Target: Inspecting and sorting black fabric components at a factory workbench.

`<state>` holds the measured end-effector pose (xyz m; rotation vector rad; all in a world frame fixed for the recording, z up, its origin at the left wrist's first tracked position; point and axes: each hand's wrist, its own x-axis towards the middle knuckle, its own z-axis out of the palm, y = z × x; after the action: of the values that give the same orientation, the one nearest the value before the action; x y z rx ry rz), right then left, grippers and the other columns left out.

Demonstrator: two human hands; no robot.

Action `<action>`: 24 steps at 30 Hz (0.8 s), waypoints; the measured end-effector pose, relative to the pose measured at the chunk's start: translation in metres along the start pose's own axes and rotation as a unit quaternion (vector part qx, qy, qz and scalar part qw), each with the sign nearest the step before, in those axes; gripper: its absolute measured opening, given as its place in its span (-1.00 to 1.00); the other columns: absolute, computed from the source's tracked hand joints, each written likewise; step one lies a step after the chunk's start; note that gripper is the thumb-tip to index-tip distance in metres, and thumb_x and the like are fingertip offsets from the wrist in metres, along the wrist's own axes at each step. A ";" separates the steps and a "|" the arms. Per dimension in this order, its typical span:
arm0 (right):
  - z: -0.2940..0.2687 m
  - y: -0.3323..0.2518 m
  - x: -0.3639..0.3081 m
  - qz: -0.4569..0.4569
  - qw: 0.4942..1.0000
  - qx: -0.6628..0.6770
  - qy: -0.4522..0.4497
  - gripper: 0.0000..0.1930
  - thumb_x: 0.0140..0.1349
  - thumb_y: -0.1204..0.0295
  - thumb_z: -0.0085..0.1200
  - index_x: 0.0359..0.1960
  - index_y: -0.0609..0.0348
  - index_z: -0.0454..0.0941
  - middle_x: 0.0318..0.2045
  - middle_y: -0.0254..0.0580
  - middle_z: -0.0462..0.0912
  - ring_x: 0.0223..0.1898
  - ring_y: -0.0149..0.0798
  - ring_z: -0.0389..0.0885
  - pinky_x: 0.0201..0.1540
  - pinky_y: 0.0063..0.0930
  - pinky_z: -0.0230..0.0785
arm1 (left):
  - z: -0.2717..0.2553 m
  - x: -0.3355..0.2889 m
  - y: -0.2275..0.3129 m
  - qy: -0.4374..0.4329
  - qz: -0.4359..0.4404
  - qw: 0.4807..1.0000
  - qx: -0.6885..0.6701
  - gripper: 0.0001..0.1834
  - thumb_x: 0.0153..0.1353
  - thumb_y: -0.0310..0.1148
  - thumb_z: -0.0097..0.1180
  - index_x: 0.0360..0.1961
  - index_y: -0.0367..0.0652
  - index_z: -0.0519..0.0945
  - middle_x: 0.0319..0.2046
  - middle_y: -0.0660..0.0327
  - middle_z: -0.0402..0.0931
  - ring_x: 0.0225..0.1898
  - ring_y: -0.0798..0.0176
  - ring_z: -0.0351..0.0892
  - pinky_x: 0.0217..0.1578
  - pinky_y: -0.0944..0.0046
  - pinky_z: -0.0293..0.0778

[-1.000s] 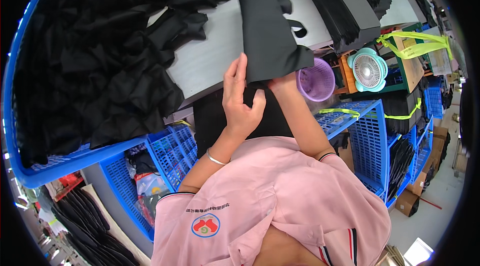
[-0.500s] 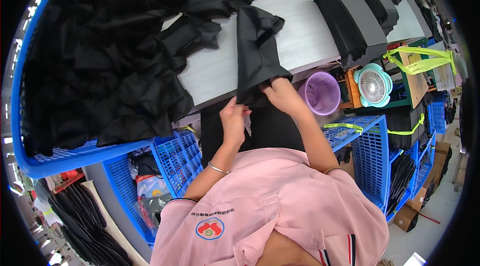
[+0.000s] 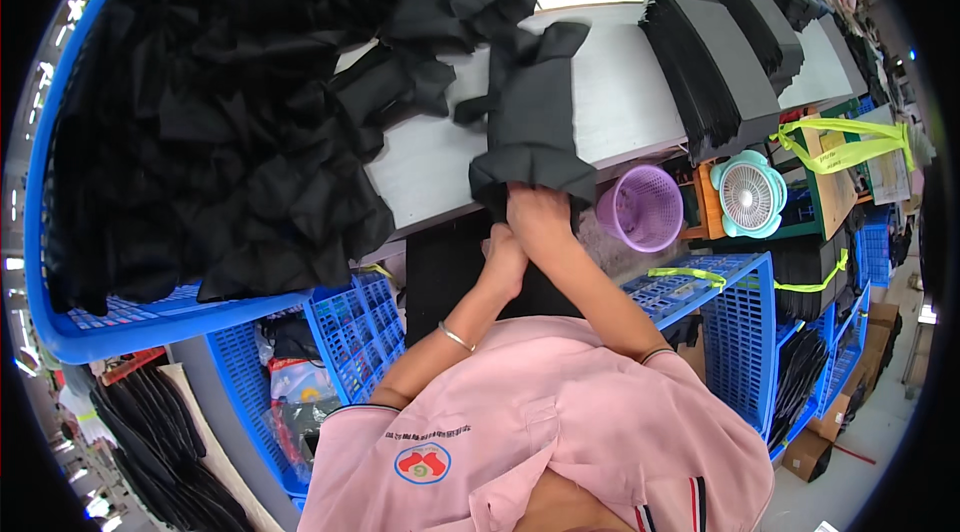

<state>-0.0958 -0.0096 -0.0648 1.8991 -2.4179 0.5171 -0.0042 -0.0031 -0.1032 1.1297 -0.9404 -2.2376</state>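
A black fabric piece [image 3: 535, 117], shaped like a flat sleeve with loose flaps, lies over the near edge of the table and hangs toward me. At its near end is my right hand [image 3: 538, 216], closed on the cloth, its fingertips tucked out of sight in the folds. My left hand [image 3: 504, 258], with a bracelet on the wrist, is pressed against the right one just below the hem. Its fingers look curled, but the right hand and the cloth hide what they hold.
A large blue crate [image 3: 110, 337] heaped with crumpled black fabric [image 3: 220, 122] stands at the left. Stacks of black flat panels [image 3: 715, 77] sit on the table [image 3: 625, 82] at right. Beyond the near edge are a purple basket [image 3: 645, 210], a turquoise fan [image 3: 748, 194] and blue crates [image 3: 742, 332].
The black fabric piece has turned and spread wider toward me. My left hand has let the hem's left corner go and moved right, against my right hand, which shifted slightly left and nearer.
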 end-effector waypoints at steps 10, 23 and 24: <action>0.035 0.030 -0.014 -0.140 0.989 -0.035 0.015 -0.77 0.29 0.28 0.04 -0.12 0.02 0.65 -0.37 -0.08 0.70 -0.41 0.01 0.73 -0.36 -0.05 0.60 | -0.010 -0.003 -0.002 0.056 0.092 0.994 -0.027 -0.67 0.28 -0.52 0.20 0.06 -0.31 0.51 -0.07 0.25 0.58 -0.07 0.40 0.54 0.00 0.30 0.46; -0.001 0.020 -0.019 -0.005 0.999 0.018 0.037 -0.79 0.21 0.27 0.11 -0.25 0.10 0.65 -0.25 -0.09 0.68 -0.13 0.08 0.64 -0.07 0.03 0.45 | -0.026 -0.062 0.035 0.119 0.273 0.950 0.090 -0.81 0.16 -0.67 0.30 -0.35 -0.21 0.53 -0.40 0.39 0.45 -0.42 0.58 0.37 -0.36 0.55 0.32; -0.001 0.023 -0.021 0.040 0.998 0.042 -0.005 -0.80 0.21 0.27 0.11 -0.27 0.09 0.65 -0.25 -0.08 0.68 -0.13 0.09 0.63 -0.07 0.04 0.44 | -0.029 -0.062 0.035 0.108 0.233 0.963 0.080 -0.81 0.16 -0.66 0.29 -0.35 -0.19 0.52 -0.40 0.38 0.46 -0.42 0.56 0.39 -0.34 0.54 0.33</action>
<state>-0.1125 0.0155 -0.0744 1.8451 -2.5261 0.6249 0.0575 0.0040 -0.0575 1.0604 -1.1687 -1.6531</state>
